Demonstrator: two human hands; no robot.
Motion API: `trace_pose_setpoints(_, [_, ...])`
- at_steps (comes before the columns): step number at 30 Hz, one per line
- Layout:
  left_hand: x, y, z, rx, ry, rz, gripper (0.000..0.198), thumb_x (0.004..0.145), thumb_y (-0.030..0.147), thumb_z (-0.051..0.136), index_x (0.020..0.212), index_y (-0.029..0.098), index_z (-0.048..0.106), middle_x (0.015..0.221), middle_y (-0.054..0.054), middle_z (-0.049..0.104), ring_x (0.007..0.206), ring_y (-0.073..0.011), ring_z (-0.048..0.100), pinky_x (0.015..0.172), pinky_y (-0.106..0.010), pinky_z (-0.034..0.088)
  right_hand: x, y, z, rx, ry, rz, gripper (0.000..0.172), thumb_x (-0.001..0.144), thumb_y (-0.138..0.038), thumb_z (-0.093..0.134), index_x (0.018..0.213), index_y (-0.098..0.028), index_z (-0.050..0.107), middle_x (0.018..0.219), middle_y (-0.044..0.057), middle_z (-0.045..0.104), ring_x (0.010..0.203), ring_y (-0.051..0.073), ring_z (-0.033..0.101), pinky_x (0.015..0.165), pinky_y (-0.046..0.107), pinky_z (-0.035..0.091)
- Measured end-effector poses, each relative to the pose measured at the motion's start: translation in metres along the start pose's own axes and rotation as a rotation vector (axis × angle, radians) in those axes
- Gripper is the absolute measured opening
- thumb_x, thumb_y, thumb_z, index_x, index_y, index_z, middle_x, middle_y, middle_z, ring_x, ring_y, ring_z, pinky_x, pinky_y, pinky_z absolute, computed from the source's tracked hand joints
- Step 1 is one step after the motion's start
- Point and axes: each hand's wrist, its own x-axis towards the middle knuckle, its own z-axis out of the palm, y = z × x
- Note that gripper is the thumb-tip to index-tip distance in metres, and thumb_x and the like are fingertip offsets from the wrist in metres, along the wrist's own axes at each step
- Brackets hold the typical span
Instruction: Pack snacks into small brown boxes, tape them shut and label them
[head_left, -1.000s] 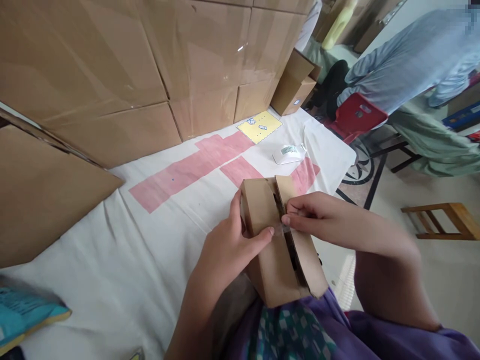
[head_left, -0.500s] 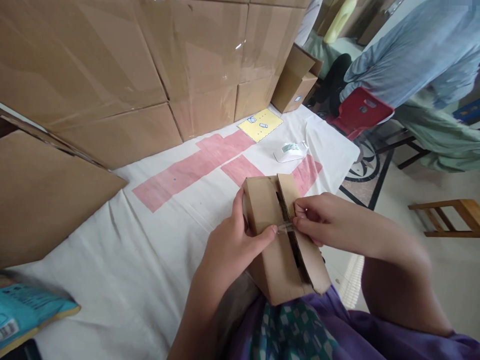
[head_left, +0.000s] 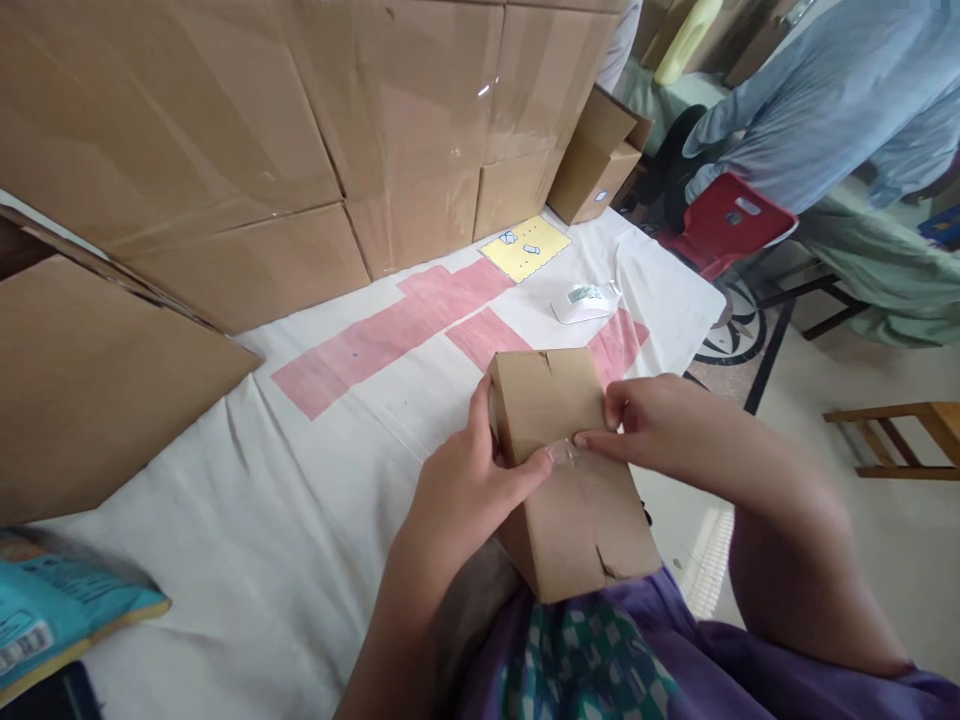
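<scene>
A small brown cardboard box (head_left: 577, 510) rests at the table's near edge, against my lap, with its top flaps lying flat. My left hand (head_left: 469, 480) grips its left side, fingers around the edge and thumb on top. Under that thumb a short piece of clear tape (head_left: 564, 453) lies across the middle of the top. My right hand (head_left: 626, 425) is on the box's right edge, its thumb pressing the top beside the tape and its fingers curled at the side.
Large taped cartons (head_left: 420, 110) stand along the back. On the white cloth (head_left: 337, 480) lie a yellow sheet (head_left: 526, 250), a white paper piece (head_left: 586, 302) and a blue packet (head_left: 67, 620). An open box (head_left: 592, 165) stands behind; a person sits on a red chair (head_left: 731, 222).
The raised right flap has been pressed down, so the dark gap along the box's top has closed. My right thumb has moved slightly left onto the top.
</scene>
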Motion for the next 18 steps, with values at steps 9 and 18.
trace_pose_setpoints(9, [0.0, 0.002, 0.001, -0.047, -0.04, -0.006, 0.095, 0.085, 0.059, 0.065, 0.16, 0.037, 0.011, 0.124, -0.008, 0.07, 0.111, -0.0325, 0.069, 0.084, -0.041, 0.054, 0.013, 0.042, 0.016, 0.525, -0.378, 0.069, 0.05, 0.081, -0.059, 0.073, 0.109, -0.019, 0.063, 0.077, 0.005, 0.071, 0.057, 0.018, 0.064, 0.045, 0.026, 0.045])
trace_pose_setpoints(18, [-0.001, -0.003, 0.003, -0.049, -0.003, 0.084, 0.101, 0.078, 0.068, 0.068, 0.16, 0.038, 0.019, 0.133, -0.008, 0.068, 0.113, -0.0381, 0.067, 0.086, -0.045, 0.054, 0.0, 0.055, 0.034, 0.664, -0.212, -0.053, 0.056, 0.091, -0.051, 0.067, 0.142, -0.032, 0.054, 0.138, 0.019, 0.06, 0.127, 0.034, 0.059, 0.089, 0.037, 0.055])
